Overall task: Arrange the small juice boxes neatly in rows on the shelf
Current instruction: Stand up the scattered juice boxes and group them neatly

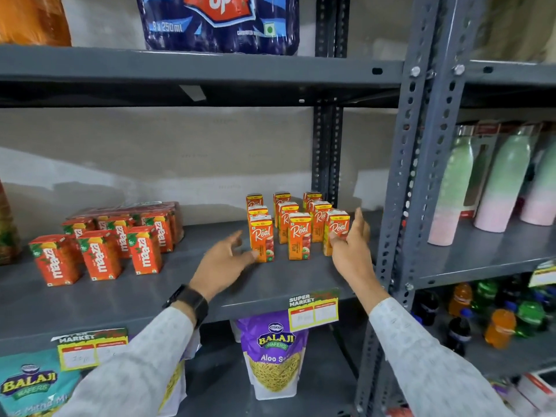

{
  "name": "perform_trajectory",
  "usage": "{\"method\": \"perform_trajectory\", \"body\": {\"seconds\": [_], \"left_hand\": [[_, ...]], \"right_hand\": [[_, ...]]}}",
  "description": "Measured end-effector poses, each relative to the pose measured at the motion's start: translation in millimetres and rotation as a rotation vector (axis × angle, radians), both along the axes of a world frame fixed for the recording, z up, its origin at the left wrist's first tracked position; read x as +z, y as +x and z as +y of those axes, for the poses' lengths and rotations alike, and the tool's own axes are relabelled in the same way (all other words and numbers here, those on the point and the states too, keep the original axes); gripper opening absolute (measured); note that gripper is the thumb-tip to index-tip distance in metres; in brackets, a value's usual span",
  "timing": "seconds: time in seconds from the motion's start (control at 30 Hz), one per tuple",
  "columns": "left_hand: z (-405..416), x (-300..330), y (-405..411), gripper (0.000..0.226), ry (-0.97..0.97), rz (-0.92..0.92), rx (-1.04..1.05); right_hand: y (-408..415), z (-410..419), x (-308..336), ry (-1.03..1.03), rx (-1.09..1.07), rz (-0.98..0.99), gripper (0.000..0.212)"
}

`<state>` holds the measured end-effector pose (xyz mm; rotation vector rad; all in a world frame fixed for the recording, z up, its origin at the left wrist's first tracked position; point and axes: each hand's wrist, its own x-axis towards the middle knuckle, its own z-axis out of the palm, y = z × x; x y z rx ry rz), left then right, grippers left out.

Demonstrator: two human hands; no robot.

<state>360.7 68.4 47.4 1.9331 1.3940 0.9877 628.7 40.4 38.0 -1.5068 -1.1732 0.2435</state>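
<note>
Several small orange "Real" juice boxes [299, 234] stand upright in three short rows at the right end of the grey shelf [180, 284]. My left hand [224, 261] is open, fingers spread, its thumb touching the base of the front-left box [262, 239]. My right hand [350, 248] is also open, palm turned toward the front-right box [338, 228], fingertips touching its right side. Neither hand grips a box. Red "Maaza" juice boxes [99, 254] stand in rows on the shelf's left part.
A slotted grey upright [421, 164] bounds the shelf on the right, with pastel bottles [505, 182] beyond it. Balaji snack bags [275, 353] hang below the shelf. A blue drink pack [219, 22] sits on the shelf above. Price labels [313, 311] are clipped to the shelf edge.
</note>
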Motion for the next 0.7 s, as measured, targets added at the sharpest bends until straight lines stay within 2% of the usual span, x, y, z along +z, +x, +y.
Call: {"method": "perform_trajectory", "body": {"seconds": [0.13, 0.23, 0.3, 0.37, 0.53, 0.7], "left_hand": [[19.7, 6.0, 8.4, 0.084, -0.053, -0.141, 0.023], [26.2, 8.9, 10.6, 0.067, -0.083, -0.159, -0.027], [27.7, 7.4, 14.3, 0.052, -0.102, -0.189, -0.075], [28.4, 4.6, 19.9, 0.046, -0.115, -0.243, -0.087], [29.8, 1.8, 33.8, 0.047, -0.132, -0.292, -0.108], [31.3, 3.6, 45.3, 0.045, -0.13, -0.267, -0.129]], "right_hand": [[16.5, 15.8, -6.1, -0.087, 0.05, 0.191, 0.075], [22.6, 27.0, -9.3, -0.087, 0.092, 0.322, 0.06], [25.3, 31.7, -10.6, -0.084, 0.099, 0.296, 0.045], [27.6, 33.9, -11.3, -0.062, 0.112, 0.26, 0.035], [25.0, 38.7, -11.5, -0.085, 0.225, 0.212, 0.029], [26.6, 42.5, -9.5, -0.088, 0.29, 0.188, 0.032]]}}
